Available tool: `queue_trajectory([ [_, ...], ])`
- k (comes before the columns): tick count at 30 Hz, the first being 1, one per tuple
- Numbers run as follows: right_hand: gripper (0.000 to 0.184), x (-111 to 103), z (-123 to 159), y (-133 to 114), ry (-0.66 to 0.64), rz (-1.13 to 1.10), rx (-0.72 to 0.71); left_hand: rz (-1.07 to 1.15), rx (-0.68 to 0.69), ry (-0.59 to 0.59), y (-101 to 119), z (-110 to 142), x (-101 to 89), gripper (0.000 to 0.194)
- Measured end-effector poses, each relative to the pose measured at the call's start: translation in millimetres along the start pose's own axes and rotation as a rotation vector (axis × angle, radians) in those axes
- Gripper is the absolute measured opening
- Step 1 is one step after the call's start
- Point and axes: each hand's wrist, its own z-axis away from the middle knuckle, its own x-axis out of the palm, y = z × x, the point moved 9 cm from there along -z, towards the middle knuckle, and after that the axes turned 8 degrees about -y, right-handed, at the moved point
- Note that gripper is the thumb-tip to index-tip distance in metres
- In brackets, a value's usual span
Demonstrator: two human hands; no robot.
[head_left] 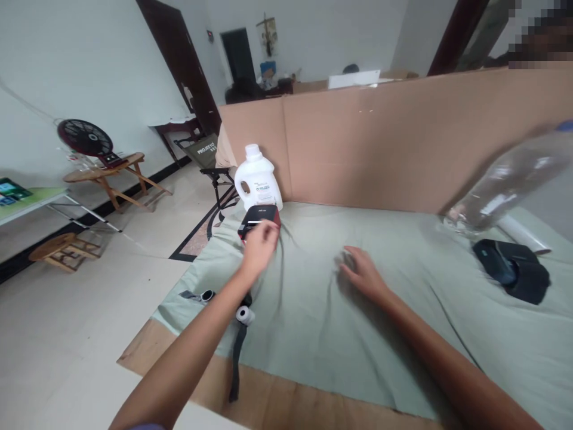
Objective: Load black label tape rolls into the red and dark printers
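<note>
My left hand (262, 242) is over the near side of a small black box with red sides (263, 212). Its fingers are curled together, and anything between them is hidden; whether they touch the box I cannot tell. Just behind the box stands a white jug with a handle and screw cap (261, 179). My right hand (363, 276) hovers low over the pale green cloth (313, 334), slightly blurred, thumb and fingers apart with nothing in them. Beside my left forearm lie a white roll-shaped piece with a dark strap (245, 315) and another strapped piece (206, 296).
A tall cardboard panel (358, 149) closes off the back of the table. At right are a large clear plastic bottle (505, 185), a white tube (523, 234) and a black strapped device (513, 269). A folding chair (203, 152) stands beyond the table's left edge; a person is partly visible at upper right.
</note>
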Motion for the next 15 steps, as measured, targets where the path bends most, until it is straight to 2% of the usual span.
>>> queue_trajectory([
  [2, 0.048, -58, 36, 42, 0.079, 0.136, 0.089, -0.193, 0.073, -0.403, 32, 39, 85.4, 0.032],
  [3, 0.048, -86, 52, 61, 0.119, 0.198, 0.126, -0.293, 0.111, -0.550, 43, 63, 123.7, 0.041],
  [4, 0.048, -114, 67, 77, 0.169, 0.260, 0.161, -0.369, 0.145, -0.645, 50, 84, 155.4, 0.051],
  [5, 0.048, -142, 81, 90, 0.219, 0.322, 0.192, -0.431, 0.167, -0.682, 55, 102, 179.1, 0.058],
  [6, 0.047, -169, 92, 102, 0.262, 0.385, 0.225, -0.487, 0.169, -0.676, 56, 114, 195.1, 0.062],
  [8, 0.047, -220, 111, 125, 0.337, 0.501, 0.316, -0.553, 0.169, -0.630, 56, 128, 211.0, 0.066],
  [11, 0.054, -286, 129, 163, 0.423, 0.595, 0.553, -0.590, 0.180, -0.603, 52, 134, 212.7, 0.066],
  [13, 0.061, -314, 136, 195, 0.412, 0.594, 0.752, -0.605, 0.187, -0.606, 51, 135, 209.5, 0.065],
  [15, 0.064, -325, 135, 223, 0.340, 0.588, 0.865, -0.618, 0.185, -0.600, 51, 135, 206.8, 0.064],
])
